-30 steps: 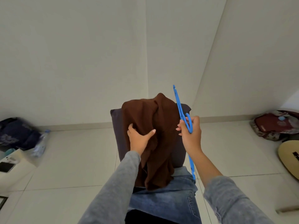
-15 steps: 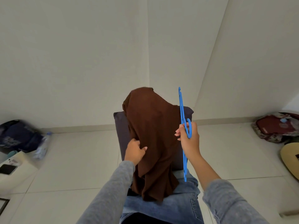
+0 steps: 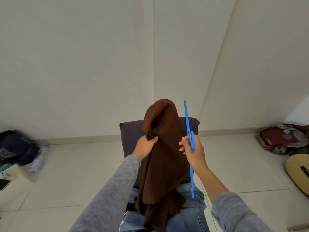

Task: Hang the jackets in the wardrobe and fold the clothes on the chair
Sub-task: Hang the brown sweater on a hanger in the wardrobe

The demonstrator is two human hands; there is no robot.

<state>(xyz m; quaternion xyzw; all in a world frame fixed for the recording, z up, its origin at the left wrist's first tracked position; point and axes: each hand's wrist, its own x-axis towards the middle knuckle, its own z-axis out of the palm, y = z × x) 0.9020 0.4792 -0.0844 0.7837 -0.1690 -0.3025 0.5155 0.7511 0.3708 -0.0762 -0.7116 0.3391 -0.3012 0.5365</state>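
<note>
Two hands are engaged. The left hand has thumb and fingers closed round a bunched fold of the brown garment, which rises to a peak above this grip and hangs below it onto the jeans lying on the chair seat. The right hand, just right of the garment and apart from it, has its fingers curled round the hook of the blue hanger. The hanger stands nearly upright and edge-on, one arm above the hand and the other running down along the forearm.

Behind both grips is the chair's dark backrest, then bare wall. Open tiled floor lies to either side. Well left of the left hand are a dark bag and a water bottle; well right of the right hand are a backpack and a guitar.

Against one second ago: the garment lay draped over the backrest under a spread left hand; it is now lifted and gathered. The hanger grip is unchanged.
</note>
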